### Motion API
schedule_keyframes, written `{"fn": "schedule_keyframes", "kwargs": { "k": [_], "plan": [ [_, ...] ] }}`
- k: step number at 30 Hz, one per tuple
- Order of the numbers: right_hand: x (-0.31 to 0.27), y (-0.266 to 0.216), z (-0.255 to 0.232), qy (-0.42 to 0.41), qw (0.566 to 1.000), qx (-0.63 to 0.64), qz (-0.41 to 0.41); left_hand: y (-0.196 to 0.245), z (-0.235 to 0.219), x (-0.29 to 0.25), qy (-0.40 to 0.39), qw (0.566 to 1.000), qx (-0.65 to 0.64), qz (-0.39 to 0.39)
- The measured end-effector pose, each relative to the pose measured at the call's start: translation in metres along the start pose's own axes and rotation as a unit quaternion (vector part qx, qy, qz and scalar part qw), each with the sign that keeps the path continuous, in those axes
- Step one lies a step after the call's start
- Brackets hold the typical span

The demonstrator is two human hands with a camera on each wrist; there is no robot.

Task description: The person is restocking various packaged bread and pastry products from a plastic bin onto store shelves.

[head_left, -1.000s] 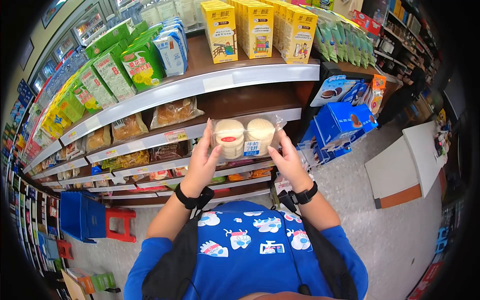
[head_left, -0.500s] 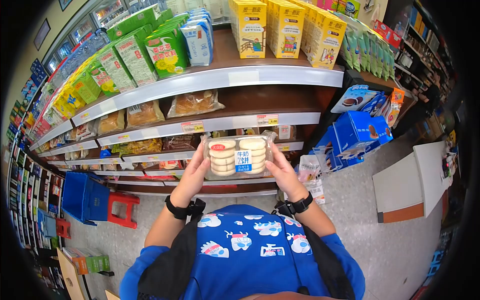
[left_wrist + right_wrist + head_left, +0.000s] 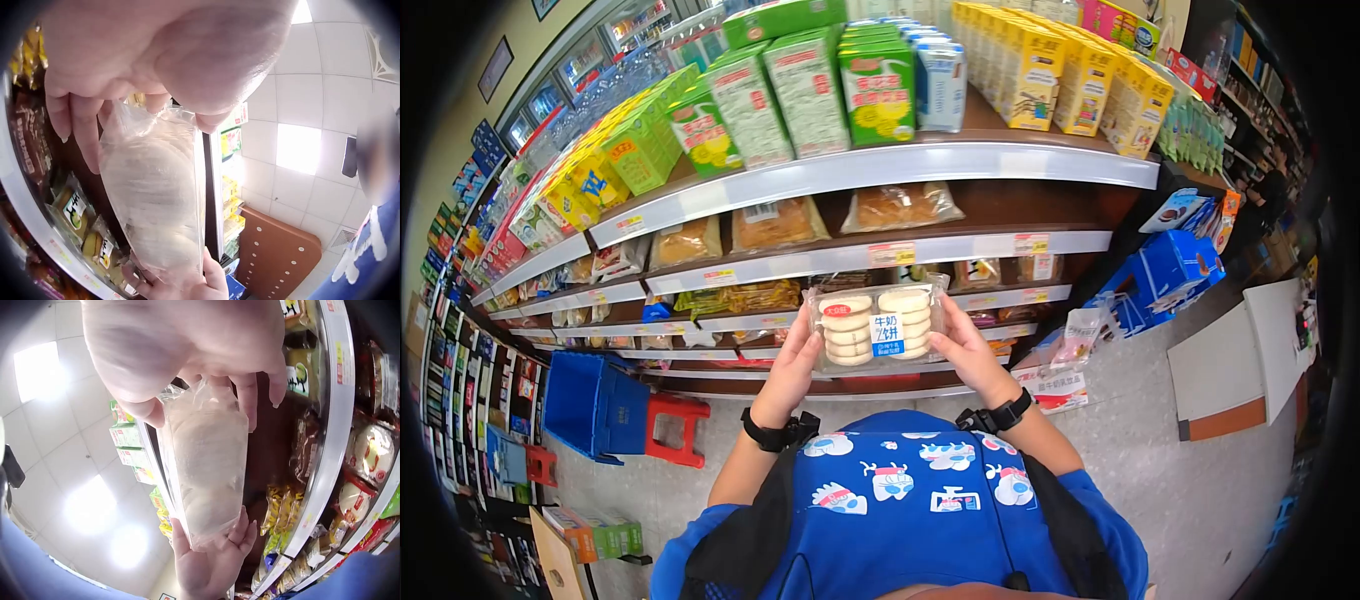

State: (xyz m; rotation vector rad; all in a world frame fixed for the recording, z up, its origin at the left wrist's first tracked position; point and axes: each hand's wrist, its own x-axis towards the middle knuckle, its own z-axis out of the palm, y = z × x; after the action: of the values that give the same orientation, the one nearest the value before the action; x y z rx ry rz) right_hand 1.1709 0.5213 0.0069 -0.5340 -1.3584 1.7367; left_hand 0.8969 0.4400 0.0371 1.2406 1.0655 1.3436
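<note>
A clear plastic package of round white cakes (image 3: 847, 328) is held level in front of the chest, its red and blue labels facing up toward the head view. The left hand (image 3: 792, 372) grips its left end, and the right hand (image 3: 974, 360) grips the right end, thumbs on the near side. Seen from the left wrist, the wrapped package (image 3: 153, 187) hangs between the left hand (image 3: 162, 56) above and the other hand at its far end. In the right wrist view the right hand (image 3: 187, 350) holds the crinkled wrapper end; its other fingers are partly hidden.
Curved store shelves (image 3: 880, 172) stand ahead, with green drink cartons (image 3: 877, 90), yellow boxes (image 3: 1032, 80) and packaged bread (image 3: 905, 207). A blue bin (image 3: 595, 405) and red stool (image 3: 677, 430) are on the floor at left. A white counter (image 3: 1218, 375) stands at right.
The package has come down from in front of the shelf and tilted so its labelled face shows fully. Both hands keep hold of it. The shelves have shifted rightward in the head view.
</note>
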Motion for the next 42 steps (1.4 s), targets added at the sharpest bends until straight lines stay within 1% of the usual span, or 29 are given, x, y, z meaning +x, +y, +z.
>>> {"fn": "schedule_keyframes", "kwargs": {
  "k": [2,4,5,6,9,11,12,13,17,21,22,24,26,30,33,36,39,42],
  "plan": [
    [0.006,0.018,0.021,-0.003,1.0,0.005,-0.007,0.004,-0.024,-0.008,0.001,1.0,-0.015,-0.006],
    [0.007,0.03,0.042,0.016,1.0,0.021,-0.01,0.006,-0.045,-0.013,-0.014,1.0,0.001,0.008],
    [0.004,0.032,0.052,0.033,0.999,0.021,-0.007,0.007,-0.05,-0.016,-0.018,0.999,-0.031,0.004],
    [0.004,0.037,0.062,0.033,0.999,0.019,-0.014,0.005,-0.06,-0.02,-0.023,0.999,-0.03,0.001],
    [0.0,0.056,0.083,0.047,0.998,0.028,0.002,-0.005,-0.089,-0.031,-0.044,0.998,-0.029,-0.019],
    [-0.007,0.064,0.097,0.079,0.997,0.011,-0.011,-0.011,-0.102,-0.04,-0.048,0.998,-0.029,-0.036],
    [-0.011,0.067,0.106,0.081,0.997,0.012,-0.006,-0.014,-0.107,-0.044,-0.052,0.997,-0.027,-0.047],
    [-0.013,0.066,0.112,0.076,0.997,0.018,-0.001,-0.016,-0.112,-0.046,-0.063,0.997,-0.029,-0.04],
    [-0.024,0.069,0.127,0.062,0.998,0.019,0.005,-0.01,-0.114,-0.072,-0.039,0.997,-0.04,-0.047],
    [-0.037,0.08,0.132,0.044,0.999,0.021,0.002,0.0,-0.109,-0.094,-0.023,0.999,-0.035,-0.028],
    [-0.044,0.087,0.14,0.052,0.998,0.03,0.008,-0.001,-0.108,-0.103,-0.014,0.999,-0.035,-0.038],
    [-0.053,0.083,0.14,0.043,0.998,0.037,0.013,0.004,-0.101,-0.117,-0.001,0.998,-0.034,-0.047],
    [-0.063,0.082,0.142,0.04,0.998,0.036,0.015,0.011,-0.094,-0.128,-0.005,0.997,-0.049,-0.052],
    [-0.077,0.077,0.158,0.047,0.998,0.036,0.006,0.014,-0.098,-0.14,-0.013,0.998,-0.038,-0.052],
    [-0.089,0.078,0.17,0.047,0.998,0.045,0.008,0.008,-0.105,-0.154,-0.014,0.997,-0.038,-0.059],
    [-0.095,0.08,0.187,0.049,0.998,0.031,0.014,0.015,-0.116,-0.165,-0.017,0.997,-0.036,-0.061],
    [-0.092,0.08,0.213,0.046,0.999,0.006,0.014,0.018,-0.139,-0.175,-0.031,0.998,-0.041,-0.045],
    [-0.082,0.091,0.243,0.051,0.999,-0.017,0.004,0.021,-0.173,-0.183,-0.037,0.997,-0.049,-0.039]
  ]
}}
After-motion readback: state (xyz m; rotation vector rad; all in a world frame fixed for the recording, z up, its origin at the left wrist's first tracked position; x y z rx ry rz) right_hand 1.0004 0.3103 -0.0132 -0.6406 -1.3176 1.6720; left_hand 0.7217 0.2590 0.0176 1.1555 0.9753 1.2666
